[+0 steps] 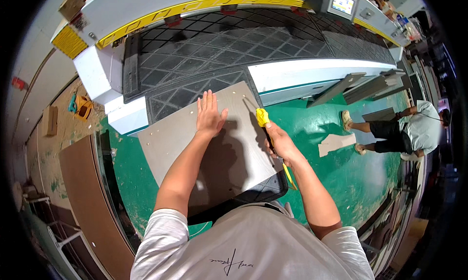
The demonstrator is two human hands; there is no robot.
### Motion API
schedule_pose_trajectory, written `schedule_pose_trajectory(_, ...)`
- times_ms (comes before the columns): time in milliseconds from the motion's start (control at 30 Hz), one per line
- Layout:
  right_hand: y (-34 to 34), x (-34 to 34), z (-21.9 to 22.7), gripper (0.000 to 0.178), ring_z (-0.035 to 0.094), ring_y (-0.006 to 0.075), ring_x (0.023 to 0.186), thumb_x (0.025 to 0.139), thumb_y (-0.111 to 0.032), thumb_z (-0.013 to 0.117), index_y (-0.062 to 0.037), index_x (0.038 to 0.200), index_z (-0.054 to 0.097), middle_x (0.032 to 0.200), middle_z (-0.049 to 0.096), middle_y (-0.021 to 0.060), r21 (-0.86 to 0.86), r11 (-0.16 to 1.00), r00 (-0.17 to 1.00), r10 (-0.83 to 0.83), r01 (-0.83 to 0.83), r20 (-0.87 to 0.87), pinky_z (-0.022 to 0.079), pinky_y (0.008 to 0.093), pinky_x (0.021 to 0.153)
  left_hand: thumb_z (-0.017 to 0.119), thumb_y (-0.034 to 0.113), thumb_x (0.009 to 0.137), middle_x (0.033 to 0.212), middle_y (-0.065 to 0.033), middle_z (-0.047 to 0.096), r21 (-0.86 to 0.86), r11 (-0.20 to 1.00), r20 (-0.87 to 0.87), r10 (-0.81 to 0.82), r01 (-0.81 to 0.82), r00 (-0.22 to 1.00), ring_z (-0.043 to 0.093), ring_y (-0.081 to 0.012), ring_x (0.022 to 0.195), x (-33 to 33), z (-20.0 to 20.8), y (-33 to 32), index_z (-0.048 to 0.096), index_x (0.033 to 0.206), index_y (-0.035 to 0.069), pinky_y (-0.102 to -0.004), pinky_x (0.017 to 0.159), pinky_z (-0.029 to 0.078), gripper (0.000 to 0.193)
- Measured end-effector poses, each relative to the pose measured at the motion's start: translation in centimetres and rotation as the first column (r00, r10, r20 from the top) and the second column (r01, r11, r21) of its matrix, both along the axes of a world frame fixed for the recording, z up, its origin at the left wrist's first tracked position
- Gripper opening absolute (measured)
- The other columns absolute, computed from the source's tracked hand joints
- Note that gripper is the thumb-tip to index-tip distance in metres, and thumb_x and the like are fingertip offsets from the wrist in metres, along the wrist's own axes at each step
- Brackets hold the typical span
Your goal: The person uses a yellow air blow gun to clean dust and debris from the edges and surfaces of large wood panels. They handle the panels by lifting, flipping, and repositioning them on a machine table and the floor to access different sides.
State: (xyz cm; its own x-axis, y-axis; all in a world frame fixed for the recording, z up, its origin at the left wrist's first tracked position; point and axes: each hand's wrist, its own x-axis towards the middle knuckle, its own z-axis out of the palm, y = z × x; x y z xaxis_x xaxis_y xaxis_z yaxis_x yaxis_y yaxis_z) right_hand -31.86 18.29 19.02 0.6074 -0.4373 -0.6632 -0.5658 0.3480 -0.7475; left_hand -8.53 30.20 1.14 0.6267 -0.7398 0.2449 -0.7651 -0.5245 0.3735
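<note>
A light grey-brown wooden panel [175, 136] with several small holes along its edges lies in front of me, on a dark padded surface. My left hand [208, 116] rests flat on its upper part, fingers stretched out. Over the panel's right edge, my right hand [280, 142] is closed around what looks like an air blow gun [263, 118] with a yellow head. A yellow hose [289, 177] hangs below that hand. My fingers hide most of the tool's grip. Shadows of my arms and upper body fall across the panel.
Ahead stands a long white machine with a black diamond-patterned bed [209, 50], a yellow guard strip [195, 9] and a screen [342, 3]. Grey boards [375, 87] lean at the right. A person [407, 129] bends there near a cut board [336, 144]. Brown panels [92, 192] stand left.
</note>
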Motion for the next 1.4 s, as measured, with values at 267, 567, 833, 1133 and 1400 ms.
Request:
schedule_pose_trajectory(267, -0.2, -5.5, 0.6, 0.055, 0.039, 0.0068, 0.05, 0.111, -0.047, 0.041, -0.014, 0.156, 0.043, 0.066, 0.048, -0.0028, 0.01, 0.998, 0.997, -0.069, 0.068, 0.018, 0.031, 0.0246, 0.044, 0.065, 0.037, 0.094, 0.159, -0.0269, 0.039, -0.153, 0.967, 0.075, -0.194, 0.203, 0.978, 0.032, -0.0403, 0.152, -0.9, -0.6, -7.0, 0.046, 0.148, -0.008, -0.0563, 0.125, 0.021, 0.072)
schedule_pose_trajectory(567, 1.0, -10.4, 2.1, 0.044, 0.047, 0.0085, 0.054, 0.109, -0.052, 0.044, -0.014, 0.128, 0.056, 0.072, 0.053, -0.0018, 0.013, 0.988, 0.987, -0.155, 0.156, -0.051, 0.036, 0.0243, 0.047, 0.059, 0.044, 0.098, 0.164, -0.0217, 0.034, -0.093, 0.899, 0.056, -0.425, 0.428, 0.904, 0.028, -0.036, 0.155, -5.3, -2.3, -8.7, 0.039, 0.154, -0.004, -0.0542, 0.126, 0.018, 0.076)
schedule_pose_trajectory(833, 3.5, -6.1, 1.7, 0.054, 0.046, 0.0079, 0.054, 0.11, -0.052, 0.04, -0.0156, 0.15, 0.048, 0.072, 0.052, -0.0018, 0.048, 0.998, 0.998, 0.048, -0.046, -0.04, 0.035, 0.0231, 0.047, 0.064, 0.042, 0.095, 0.161, -0.0237, 0.038, -0.152, 0.986, 0.125, 0.091, -0.072, 0.988, 0.031, -0.0387, 0.153, -2.3, -1.8, -1.2, 0.044, 0.151, -0.005, -0.0552, 0.124, 0.025, 0.076)
schedule_pose_trajectory(1133, 10.3, 3.8, 1.2, 0.042, 0.041, 0.0084, 0.054, 0.112, -0.043, 0.039, -0.0112, 0.136, 0.055, 0.071, 0.047, -0.0007, 0.031, 0.841, 0.84, 0.538, -0.541, 0.067, 0.035, 0.0264, 0.049, 0.043, 0.048, 0.105, 0.169, -0.0199, 0.023, 0.234, 0.78, 0.032, 0.59, -0.58, 0.806, 0.015, -0.0344, 0.159, 3.6, 0.6, 21.9, 0.03, 0.16, 0.001, -0.054, 0.126, 0.017, 0.074)
schedule_pose_trajectory(1400, 15.3, 12.0, 0.8, 0.048, 0.052, 0.021, 0.059, 0.112, -0.041, 0.038, -0.0036, 0.133, 0.059, 0.069, 0.058, 0.0077, -0.309, 0.598, 0.587, 0.798, -0.74, 0.136, 0.045, 0.0405, 0.06, 0.041, 0.045, 0.108, 0.117, -0.0329, 0.068, 0.234, 0.744, -0.316, 0.667, -0.625, 0.675, 0.066, -0.0499, 0.106, -2.6, 2.3, 29.4, 0.04, 0.15, -0.002, -0.0564, 0.091, 0.052, 0.064)
